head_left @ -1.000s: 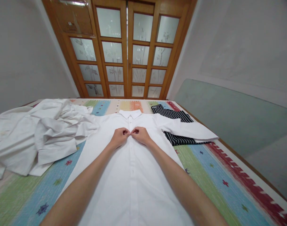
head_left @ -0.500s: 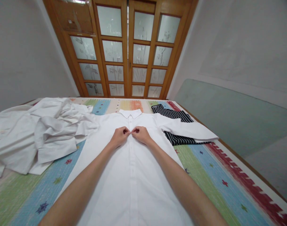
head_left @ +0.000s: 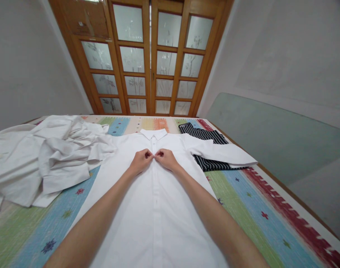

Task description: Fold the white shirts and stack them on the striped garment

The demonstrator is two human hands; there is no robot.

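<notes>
A white collared shirt (head_left: 155, 208) lies spread face up, its collar pointing away from me and its right-hand sleeve stretched out to the side. Over the upper chest, my left hand (head_left: 142, 160) pinches the front placket from the left. My right hand (head_left: 166, 159) pinches it from the right, and the fingertips of both hands nearly meet at the button line. Whatever button or buttonhole lies between them is hidden by the fingers. Higher up, near the collar, a small button shows on the placket.
Crumpled white clothes (head_left: 66, 156) are heaped on the left, against the shirt's other sleeve. A black-and-white striped garment (head_left: 214, 163) lies partly under the right sleeve. Beneath everything is a colourful striped cloth (head_left: 242, 208). Wooden glass-paned doors (head_left: 150, 56) stand beyond the far edge.
Both hands keep their pinch at the same spot on the placket. The view has shifted very slightly; the clothes lie as before.
</notes>
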